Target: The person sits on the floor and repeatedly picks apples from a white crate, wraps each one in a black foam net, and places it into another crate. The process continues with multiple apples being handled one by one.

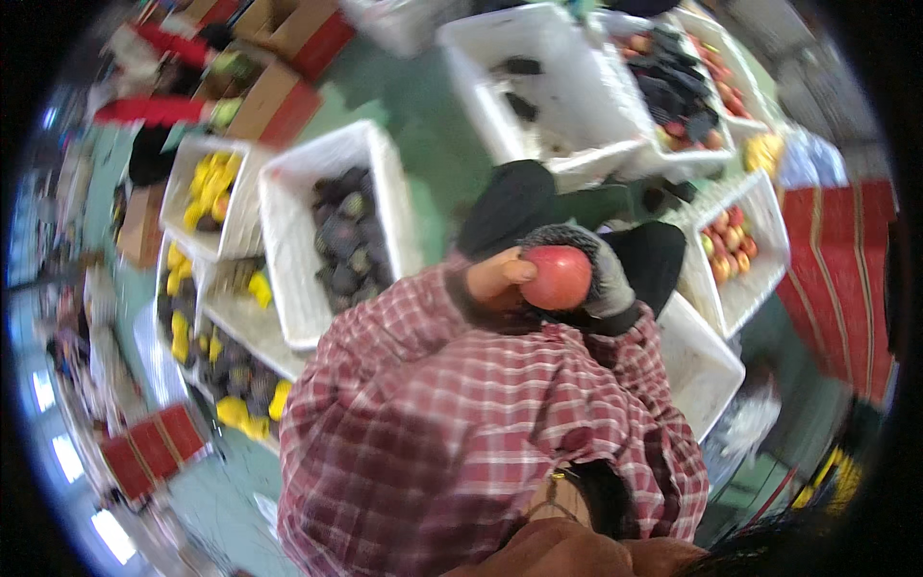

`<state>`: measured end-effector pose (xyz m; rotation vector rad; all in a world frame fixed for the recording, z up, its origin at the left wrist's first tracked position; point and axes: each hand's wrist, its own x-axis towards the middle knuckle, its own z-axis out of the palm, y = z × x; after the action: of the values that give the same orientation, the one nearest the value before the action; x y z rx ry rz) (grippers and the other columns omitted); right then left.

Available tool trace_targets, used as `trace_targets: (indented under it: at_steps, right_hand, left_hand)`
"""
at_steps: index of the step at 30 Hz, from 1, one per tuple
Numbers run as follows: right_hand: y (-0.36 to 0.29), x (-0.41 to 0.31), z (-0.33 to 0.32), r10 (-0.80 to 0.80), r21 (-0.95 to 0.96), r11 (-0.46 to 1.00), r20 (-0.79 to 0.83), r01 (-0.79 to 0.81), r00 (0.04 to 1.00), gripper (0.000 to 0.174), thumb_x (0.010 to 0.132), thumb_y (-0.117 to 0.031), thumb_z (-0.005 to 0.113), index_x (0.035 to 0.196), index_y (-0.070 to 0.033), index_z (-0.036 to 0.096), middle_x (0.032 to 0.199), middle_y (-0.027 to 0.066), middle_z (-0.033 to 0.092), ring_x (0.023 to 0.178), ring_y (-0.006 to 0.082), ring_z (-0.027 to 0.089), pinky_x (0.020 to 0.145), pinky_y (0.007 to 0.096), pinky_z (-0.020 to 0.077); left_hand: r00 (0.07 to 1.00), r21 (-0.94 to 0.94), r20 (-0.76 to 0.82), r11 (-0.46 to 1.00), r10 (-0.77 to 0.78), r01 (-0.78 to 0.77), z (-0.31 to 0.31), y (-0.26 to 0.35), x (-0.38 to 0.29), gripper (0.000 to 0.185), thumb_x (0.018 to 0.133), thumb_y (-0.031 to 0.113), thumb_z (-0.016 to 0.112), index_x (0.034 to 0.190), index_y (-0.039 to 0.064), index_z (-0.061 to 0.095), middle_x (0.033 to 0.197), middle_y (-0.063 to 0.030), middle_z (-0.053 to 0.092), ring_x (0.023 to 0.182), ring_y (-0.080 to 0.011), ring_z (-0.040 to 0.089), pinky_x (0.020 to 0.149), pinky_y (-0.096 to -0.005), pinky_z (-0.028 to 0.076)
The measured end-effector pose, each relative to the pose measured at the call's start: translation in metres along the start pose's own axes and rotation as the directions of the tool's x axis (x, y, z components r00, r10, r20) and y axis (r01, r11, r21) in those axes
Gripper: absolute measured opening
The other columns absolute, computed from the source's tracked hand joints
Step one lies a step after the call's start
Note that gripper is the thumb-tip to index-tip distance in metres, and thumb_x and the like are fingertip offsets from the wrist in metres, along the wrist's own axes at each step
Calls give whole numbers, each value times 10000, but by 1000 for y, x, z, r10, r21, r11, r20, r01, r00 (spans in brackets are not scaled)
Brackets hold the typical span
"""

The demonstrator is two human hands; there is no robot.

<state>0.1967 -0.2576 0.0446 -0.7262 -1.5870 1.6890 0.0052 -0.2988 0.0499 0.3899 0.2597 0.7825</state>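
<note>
A red apple (555,278) is held in front of my chest, between both hands. My left hand (497,275) is bare, with its thumb pressed on the apple's left side. On the other side, my right hand (611,285) wears a grey glove and cups the apple from the right. Dark, fuzzy material (570,236) curves around the far side of the fruit; whether it is a foam net or part of the glove I cannot tell. The fingers behind the apple are hidden.
A white foam box (395,209) of dark-netted fruit stands left. Right is a foam box (768,245) of bare apples. Ahead, another foam box (476,79) holds a few dark pieces. Yellow-netted fruit (215,180) fills a box farther left. A person's red sleeve (151,110) shows near cartons.
</note>
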Motion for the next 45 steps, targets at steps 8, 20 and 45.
trace_targets:
  at_steps: [8, 20, 45]
  right_hand:
    - [-16, 46, 42, 144, -190, 969, -95, -160, 985, 161, 812, 22, 647, 830, -68, 514, 814, -12, 524, 732, 77, 495, 664, 237, 442]
    - [32, 67, 81, 173, -233, 962, 125, -141, 977, 136, 874, 35, 579, 992, -31, 590, 942, 65, 613, 866, 146, 590, 796, 273, 479]
    - [72, 55, 61, 223, -227, 953, 82, -200, 971, 101, 922, -71, 545, 997, -23, 592, 840, 42, 613, 753, 92, 576, 666, 236, 484]
  left_hand:
    - [886, 547, -359, 835, 294, -56, -38, 23, -68, 754, 743, 318, 776, 1352, 50, 421, 1276, -104, 519, 1158, -209, 515, 996, -350, 422]
    - [-214, 484, -613, 575, 761, 659, -251, -29, -259, 568, 743, 273, 722, 1279, 239, 535, 1224, -241, 437, 1112, -388, 502, 970, -418, 440]
    - [-59, 105, -994, 606, 95, -788, -298, -144, -360, 665, 856, 564, 545, 1310, 81, 496, 1253, -152, 571, 1128, -357, 533, 945, -562, 451]
